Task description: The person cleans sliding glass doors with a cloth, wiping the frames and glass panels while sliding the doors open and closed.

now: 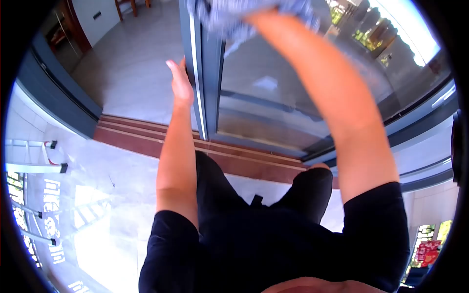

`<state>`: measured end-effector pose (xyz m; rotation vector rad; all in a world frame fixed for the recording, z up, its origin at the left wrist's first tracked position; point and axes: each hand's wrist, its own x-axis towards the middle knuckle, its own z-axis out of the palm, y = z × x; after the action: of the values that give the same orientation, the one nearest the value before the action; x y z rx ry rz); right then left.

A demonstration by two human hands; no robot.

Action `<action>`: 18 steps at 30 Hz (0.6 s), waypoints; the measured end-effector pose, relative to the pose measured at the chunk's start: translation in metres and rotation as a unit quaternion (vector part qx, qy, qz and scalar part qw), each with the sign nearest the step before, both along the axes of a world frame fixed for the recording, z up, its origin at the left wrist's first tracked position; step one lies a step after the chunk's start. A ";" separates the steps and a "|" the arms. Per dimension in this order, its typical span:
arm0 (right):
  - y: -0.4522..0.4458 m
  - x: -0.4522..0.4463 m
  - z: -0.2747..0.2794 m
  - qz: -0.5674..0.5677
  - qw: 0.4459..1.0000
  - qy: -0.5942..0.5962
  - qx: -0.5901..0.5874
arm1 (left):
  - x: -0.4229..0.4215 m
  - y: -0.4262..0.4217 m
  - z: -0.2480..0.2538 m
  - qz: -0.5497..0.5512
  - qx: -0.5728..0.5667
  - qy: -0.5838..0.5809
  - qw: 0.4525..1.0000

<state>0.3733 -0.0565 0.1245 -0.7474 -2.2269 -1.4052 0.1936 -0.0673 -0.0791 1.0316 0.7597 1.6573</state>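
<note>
My left hand rests against the edge of the grey door frame, thumb apart from the fingers, which are partly behind the frame's edge. My right arm reaches up across the glass door panel. At its end a blue-grey checked cloth lies at the upper part of the panel, blurred by motion. The cloth covers my right hand, and its fingers are hidden.
Metal ladder legs stand on the pale tiled floor at the left. A reddish-brown stepped threshold runs below the door. Through the opening, wooden furniture legs show. Red fabric is at the lower right.
</note>
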 end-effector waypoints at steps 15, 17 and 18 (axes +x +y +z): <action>-0.095 0.090 0.264 -0.113 0.990 0.070 -0.056 | 0.038 0.027 -0.046 0.125 -0.042 0.102 0.986; -0.085 0.075 0.316 -0.138 0.987 0.085 0.019 | 0.038 0.026 -0.046 0.116 -0.049 0.106 0.986; -0.077 0.066 0.337 -0.151 0.983 0.091 0.055 | 0.039 0.024 -0.045 0.115 -0.040 0.089 0.989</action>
<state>0.4395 -0.1338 0.4618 -1.1619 -1.9394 -1.5136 0.2324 -0.0431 -0.1240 1.0770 1.0892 1.7287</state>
